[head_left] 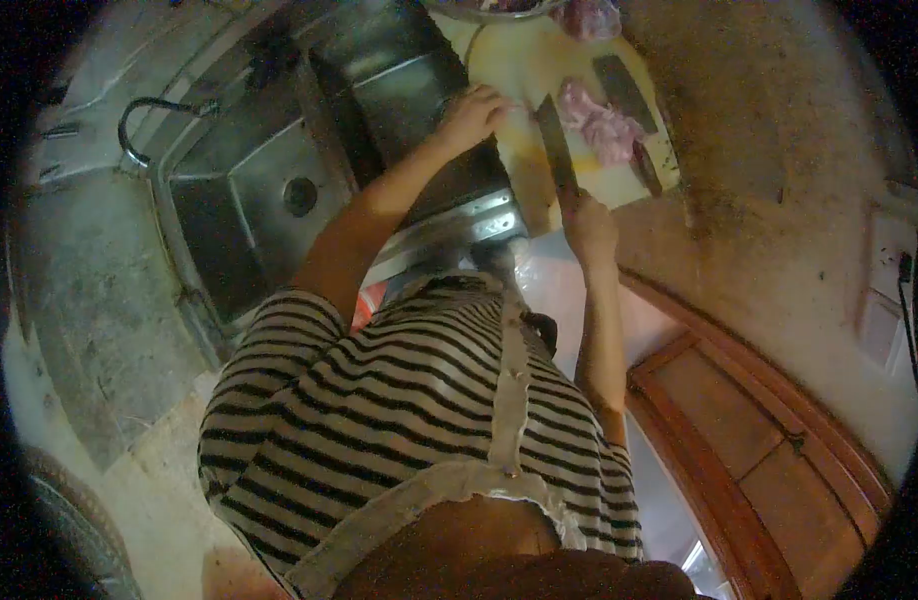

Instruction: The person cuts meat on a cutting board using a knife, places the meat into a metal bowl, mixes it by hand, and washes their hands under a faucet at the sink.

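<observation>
My right hand [591, 232] is wrapped round the handle of a knife [556, 145], whose dark blade points away from me over the pale cutting board [524, 60]. At the board's left edge, my left hand [469, 117] has its fingers curled together at a small pale pink piece of meat [517, 106]. The knife blade lies to the right of that piece, apart from my left fingers. Right of the blade, a pile of raw pink meat [604, 125] rests on the board. A dark flat strip [624, 90] shows beside the pile; its kind is unclear.
A double metal sink [279, 200] with a curved tap [149, 110] is on the left. At the board's far end are a bowl rim [479, 15] and more meat [589, 18]. A stained wall [769, 130] runs along the right, above a brown wooden door [749, 440].
</observation>
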`<state>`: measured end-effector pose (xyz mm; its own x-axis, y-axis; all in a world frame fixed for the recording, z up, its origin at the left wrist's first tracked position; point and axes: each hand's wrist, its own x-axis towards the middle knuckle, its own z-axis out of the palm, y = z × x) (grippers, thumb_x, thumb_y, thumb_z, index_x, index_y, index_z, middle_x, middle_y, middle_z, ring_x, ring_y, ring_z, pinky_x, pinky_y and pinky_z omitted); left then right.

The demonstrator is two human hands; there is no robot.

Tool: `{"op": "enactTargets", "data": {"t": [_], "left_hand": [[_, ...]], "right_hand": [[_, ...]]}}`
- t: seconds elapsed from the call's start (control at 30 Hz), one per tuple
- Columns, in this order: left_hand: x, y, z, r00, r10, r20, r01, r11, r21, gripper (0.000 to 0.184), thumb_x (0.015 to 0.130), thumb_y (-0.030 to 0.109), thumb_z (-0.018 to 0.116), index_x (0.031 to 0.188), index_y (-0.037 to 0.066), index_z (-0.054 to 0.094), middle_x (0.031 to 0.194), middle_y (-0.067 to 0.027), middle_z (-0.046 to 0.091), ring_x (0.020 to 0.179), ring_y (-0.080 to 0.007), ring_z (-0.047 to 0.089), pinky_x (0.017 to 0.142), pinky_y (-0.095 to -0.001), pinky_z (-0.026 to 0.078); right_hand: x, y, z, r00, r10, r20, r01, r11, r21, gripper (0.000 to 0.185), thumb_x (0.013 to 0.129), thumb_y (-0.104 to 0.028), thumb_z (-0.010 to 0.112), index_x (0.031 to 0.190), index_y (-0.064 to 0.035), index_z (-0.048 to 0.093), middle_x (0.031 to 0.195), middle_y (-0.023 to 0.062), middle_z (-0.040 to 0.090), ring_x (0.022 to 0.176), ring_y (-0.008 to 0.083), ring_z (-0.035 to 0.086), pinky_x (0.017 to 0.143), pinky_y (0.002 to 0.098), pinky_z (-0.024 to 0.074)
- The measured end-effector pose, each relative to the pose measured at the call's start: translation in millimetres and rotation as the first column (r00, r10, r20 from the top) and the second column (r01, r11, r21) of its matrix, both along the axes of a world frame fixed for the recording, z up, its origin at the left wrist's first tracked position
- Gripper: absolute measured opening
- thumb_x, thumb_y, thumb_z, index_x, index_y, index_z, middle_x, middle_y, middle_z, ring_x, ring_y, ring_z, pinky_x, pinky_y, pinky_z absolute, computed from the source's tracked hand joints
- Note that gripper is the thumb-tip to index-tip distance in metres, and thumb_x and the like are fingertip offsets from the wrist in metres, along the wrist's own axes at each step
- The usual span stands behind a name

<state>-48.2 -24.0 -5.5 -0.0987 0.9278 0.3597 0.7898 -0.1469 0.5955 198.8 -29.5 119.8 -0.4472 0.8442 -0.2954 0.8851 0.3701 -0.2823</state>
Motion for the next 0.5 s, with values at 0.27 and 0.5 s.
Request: {"op": "enactTargets", "data": {"t": [0.27, 0.5], "left_hand": [[-6, -2, -13, 0.994, 0.095, -0.047, -0.09, 0.99, 0.112, 0.014, 0.073, 0.015, 0.057, 0.086, 0.011, 0.06, 0.09, -0.0072, 0.054, 0.093, -0.0256, 0.049, 0.079, -0.0349, 0.043], [-7, -11, -5, 0.997, 0.073, -0.033, -0.07, 0.994, 0.079, 0.019, 0.073, 0.015, 0.06, 0.09, 0.008, 0.059, 0.089, -0.0095, 0.054, 0.088, -0.0286, 0.05, 0.08, -0.0377, 0.042]], "right_hand": [[-13, -5, -1, 0.995, -0.095, 0.044, 0.097, 0.994, -0.048, 0.03, 0.086, -0.031, 0.039, 0.091, -0.0052, 0.054, 0.08, 0.0225, 0.059, 0.079, 0.04, 0.055, 0.069, 0.0486, 0.0428], [-17, -5, -5, 0.999, -0.027, -0.036, 0.027, 1.0, 0.006, 0.033, 0.086, -0.032, 0.037, 0.09, -0.0045, 0.054, 0.078, 0.0224, 0.059, 0.078, 0.0408, 0.055, 0.069, 0.0489, 0.0429]]}}
